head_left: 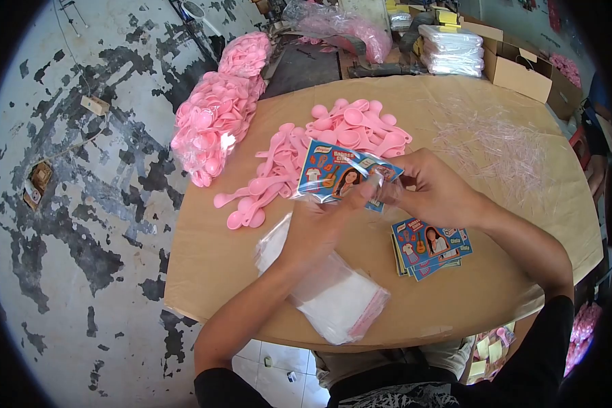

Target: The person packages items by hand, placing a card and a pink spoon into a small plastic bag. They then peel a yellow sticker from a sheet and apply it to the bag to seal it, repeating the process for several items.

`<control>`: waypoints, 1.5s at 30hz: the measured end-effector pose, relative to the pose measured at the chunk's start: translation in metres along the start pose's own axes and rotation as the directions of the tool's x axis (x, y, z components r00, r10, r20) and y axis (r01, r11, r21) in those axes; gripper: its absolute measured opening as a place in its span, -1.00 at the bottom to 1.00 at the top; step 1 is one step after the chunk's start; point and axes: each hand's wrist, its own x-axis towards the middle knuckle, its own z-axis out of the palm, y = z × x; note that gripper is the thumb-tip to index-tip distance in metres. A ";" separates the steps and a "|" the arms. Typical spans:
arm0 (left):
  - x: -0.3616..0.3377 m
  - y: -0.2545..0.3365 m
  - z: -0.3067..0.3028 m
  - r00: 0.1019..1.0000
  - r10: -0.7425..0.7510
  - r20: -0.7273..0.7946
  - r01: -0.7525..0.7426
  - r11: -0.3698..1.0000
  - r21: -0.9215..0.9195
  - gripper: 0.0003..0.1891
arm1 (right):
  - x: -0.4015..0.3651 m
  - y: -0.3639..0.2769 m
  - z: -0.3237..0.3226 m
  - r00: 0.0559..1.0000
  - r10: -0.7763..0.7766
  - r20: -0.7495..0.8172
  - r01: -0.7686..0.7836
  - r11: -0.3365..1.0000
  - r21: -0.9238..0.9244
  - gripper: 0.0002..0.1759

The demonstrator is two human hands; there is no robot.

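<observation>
Card: printed card [336, 173], blue with a picture on its face, held clear above the table [510, 272], between the loose spoons and the body.
Left hand: left hand [316, 228] up from below, fingertips pinched on the card's near edge, toward its right end.
Right hand: right hand [432, 190] in from the right, thumb and fingers closed on the card's right end, just beside the left fingertips.
Long axis: left to right, slightly tilted, right end lower; most of the card free, out to the left of both grips.
Glint at the grip: something clear and shiny at the right end, perhaps a thin sleeve; too blurred to tell.
Nearer hand, stack of cards: stack of cards [430, 246] flat under the right wrist, well nearer the right hand.
Nearer hand, clear bags: clear bags [333, 292] under the left forearm, at the near rim.
Spoons: loose pink spoons [319, 146] heaped just beyond the card; bag of spoons [214, 119] off the far left rim.
Farther off: plastic strips [496, 146] scattered to the right; cardboard box [523, 75] beyond the far edge.
</observation>
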 end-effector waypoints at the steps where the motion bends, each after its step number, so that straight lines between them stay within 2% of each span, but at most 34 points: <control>1: -0.001 0.001 0.000 0.998 0.001 0.065 -0.008 0.994 0.105 -0.62 | 0.000 0.000 0.002 1.000 0.006 -0.022 -0.005 1.000 0.026 -0.75; 3: 0.002 0.001 0.005 0.991 0.130 0.022 -0.126 0.980 -0.152 -0.49 | -0.001 0.000 0.004 0.998 0.019 -0.066 -0.014 0.997 0.079 -0.76; 4: 0.004 0.001 0.007 0.982 0.190 -0.012 -0.186 0.943 -0.275 -0.42 | -0.001 -0.003 0.004 0.997 0.062 -0.053 -0.060 0.997 0.043 -0.77; 6: 0.007 0.008 -0.005 0.991 0.132 0.016 -0.112 0.892 -0.439 -0.31 | 0.000 -0.013 0.001 0.988 0.150 -0.031 -0.151 0.988 -0.032 -0.80; 7: 0.008 0.011 -0.008 0.994 0.107 0.034 -0.074 0.854 -0.515 -0.25 | 0.001 -0.017 0.002 0.989 0.131 -0.075 -0.129 0.991 0.031 -0.82; 10: 0.006 0.011 0.000 0.987 0.158 0.016 -0.144 0.933 -0.331 -0.27 | 0.002 -0.020 0.006 0.984 0.073 -0.161 -0.048 0.987 0.151 -0.86; 11: 0.003 0.002 -0.004 0.970 0.236 0.060 -0.215 0.947 -0.237 -0.28 | 0.001 -0.013 0.006 0.987 0.044 -0.154 -0.022 0.989 0.146 -0.87; 14: 0.001 0.002 -0.002 0.891 0.435 0.129 -0.411 0.895 -0.176 -0.48 | -0.002 0.007 0.001 0.995 -0.074 -0.070 0.081 0.991 0.111 -0.86; 17: 0.006 0.001 -0.017 0.891 0.442 0.103 -0.402 0.874 -0.273 -0.49 | 0.005 0.012 -0.007 0.993 -0.088 -0.078 0.094 0.993 0.077 -0.77; 18: 0.006 0.005 -0.017 0.920 0.392 0.011 -0.371 0.879 -0.300 -0.49 | 0.012 0.013 -0.015 0.992 -0.074 -0.098 0.081 0.995 0.064 -0.74; 19: 0.005 0.012 -0.016 0.939 0.335 -0.077 -0.341 0.881 -0.327 -0.50 | 0.019 0.036 -0.035 0.978 -0.137 -0.160 0.102 0.973 -0.208 -0.66; 20: 0.006 0.016 -0.016 0.948 0.273 -0.163 -0.314 0.880 -0.356 -0.50 | 0.023 0.042 -0.049 0.974 -0.095 -0.204 0.026 0.948 -0.318 -0.69; 21: 0.009 0.015 -0.018 0.945 0.283 -0.163 -0.321 0.896 -0.308 -0.53 | 0.027 0.045 -0.060 0.966 -0.063 -0.251 -0.051 0.905 -0.422 -0.70; 22: 0.011 0.015 -0.020 0.961 0.228 -0.155 -0.267 0.910 -0.318 -0.54 | 0.029 0.049 -0.067 0.953 -0.038 -0.299 -0.128 0.847 -0.516 -0.71; 24: 0.015 0.013 -0.022 0.983 0.118 -0.141 -0.159 0.929 -0.334 -0.57 | 0.029 0.077 -0.078 0.971 -0.130 -0.202 -0.025 0.780 -0.625 -0.69; 25: 0.019 0.007 -0.022 0.982 0.109 -0.153 -0.157 0.921 -0.357 -0.57 | 0.029 0.081 -0.079 0.974 -0.170 -0.150 0.026 0.740 -0.672 -0.67; 28: 0.018 0.009 -0.010 0.998 0.033 -0.060 -0.055 0.905 -0.421 -0.55 | 0.023 0.085 -0.079 0.967 -0.237 0.091 0.195 0.468 -0.862 -0.58; 31: 0.020 -0.007 -0.021 0.998 -0.054 0.025 0.058 0.984 -0.167 -0.56 | 0.021 0.088 -0.076 0.991 -0.108 0.079 0.124 0.523 -0.843 -0.64; 34: 0.019 -0.011 -0.023 0.974 0.018 0.226 -0.027 0.999 0.039 -0.59 | 0.020 0.074 -0.075 0.976 -0.215 0.037 0.110 0.340 -0.934 -0.76; 37: 0.021 -0.007 -0.018 0.992 -0.079 0.101 0.083 0.996 -0.039 -0.62 | 0.024 0.052 -0.063 0.962 -0.032 -0.270 -0.170 0.702 -0.691 -0.85; 40: 0.019 -0.004 -0.017 0.995 0.051 -0.090 -0.063 0.989 -0.131 -0.64 | 0.020 0.034 -0.048 0.963 -0.069 -0.260 -0.027 0.936 -0.350 -0.72; 42: 0.019 0.001 -0.016 0.986 0.036 -0.166 -0.079 0.963 -0.259 -0.58 | 0.018 0.024 -0.023 0.972 -0.164 -0.171 0.115 0.958 -0.261 -0.70; 44: 0.017 0.003 -0.015 0.970 0.033 -0.241 -0.124 0.920 -0.372 -0.53 | 0.017 0.012 -0.006 0.989 -0.105 -0.102 0.079 0.969 -0.235 -0.68; 45: 0.016 0.006 -0.014 0.977 0.070 -0.204 -0.149 0.902 -0.406 -0.46 | 0.015 0.004 -0.003 0.997 0.004 -0.077 -0.024 0.965 -0.262 -0.68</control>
